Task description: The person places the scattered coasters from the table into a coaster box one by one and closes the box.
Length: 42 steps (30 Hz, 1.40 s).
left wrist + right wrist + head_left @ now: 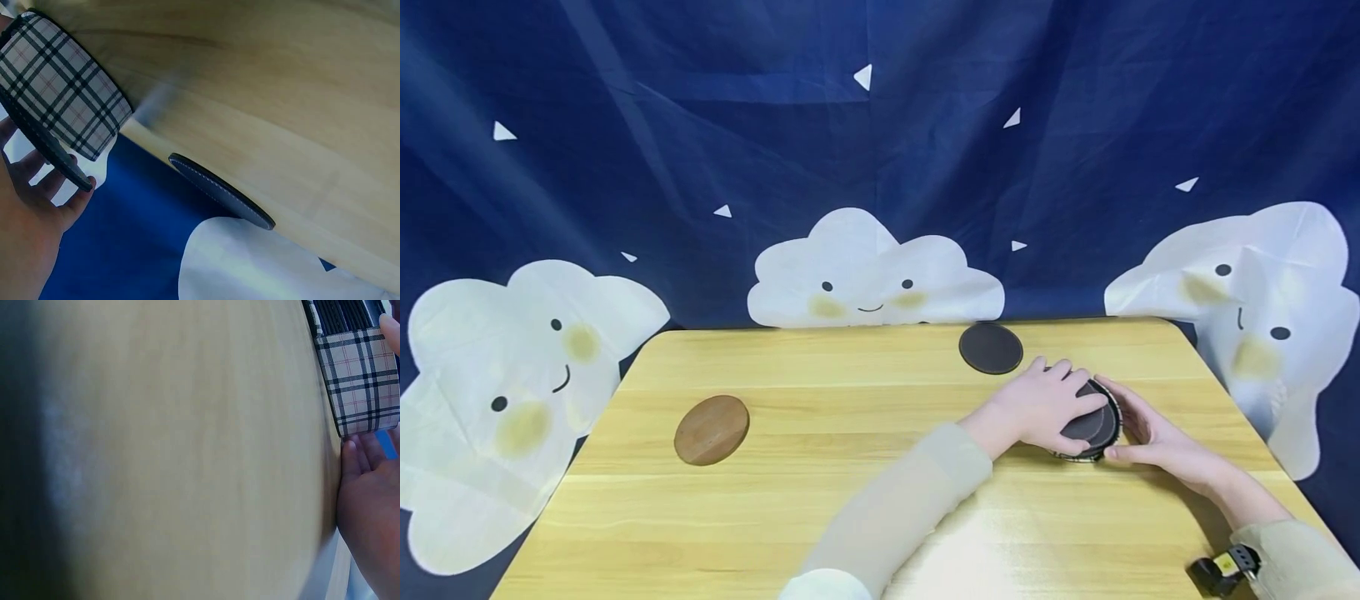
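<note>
A round plaid coaster holder (65, 84) stands on the right side of the table. In the right wrist view, several dark coasters (342, 315) are stacked inside it, seen through a gap in its side. My left hand (1047, 407) holds a black stitched coaster (47, 140) by its edge over the holder's top, the coaster slightly tilted. From the right, my right hand (1165, 442) grips the holder's side between thumb and fingers. Another black coaster (991, 348) lies near the table's back edge. A brown round coaster (712, 430) lies at the left.
The light wooden table (850, 500) ends at a dark blue curtain (880, 150) with white clouds. A small black device (1225, 571) is strapped on the right wrist, near the table's front right.
</note>
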### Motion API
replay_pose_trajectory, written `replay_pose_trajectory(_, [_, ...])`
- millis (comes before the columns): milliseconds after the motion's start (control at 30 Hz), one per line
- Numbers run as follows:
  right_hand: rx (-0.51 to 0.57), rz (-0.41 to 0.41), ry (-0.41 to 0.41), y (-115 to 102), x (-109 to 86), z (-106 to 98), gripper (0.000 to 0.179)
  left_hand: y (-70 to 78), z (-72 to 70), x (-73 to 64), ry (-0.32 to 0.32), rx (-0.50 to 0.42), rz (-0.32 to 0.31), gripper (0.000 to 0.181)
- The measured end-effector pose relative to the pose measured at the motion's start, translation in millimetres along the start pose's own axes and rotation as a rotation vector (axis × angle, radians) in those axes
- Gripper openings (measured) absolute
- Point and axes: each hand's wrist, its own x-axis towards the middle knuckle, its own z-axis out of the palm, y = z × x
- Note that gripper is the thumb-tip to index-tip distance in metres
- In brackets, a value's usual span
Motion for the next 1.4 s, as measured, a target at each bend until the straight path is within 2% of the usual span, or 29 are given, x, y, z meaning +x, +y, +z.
replay_pose_trajectory(400, [0.008, -0.006, -0.013, 0.3, -0.5, -0.9, 0.097, 6.0, 1.6, 10.8, -0.019, 0.009, -0.011, 0.073])
replay_pose_trajectory(1000, [0.006, 0.013, -0.005, 1.1, -1.4, -0.8, 0.096, 13.2, 5.7, 14.5, -0.044, -0.012, -0.02, 0.072])
replay_pose_trajectory(1400, [-0.012, -0.016, 0.007, 1.4, -1.0, -0.1, 0.098, 17.1, 6.9, 10.2, 0.0, 0.007, -0.024, 0.071])
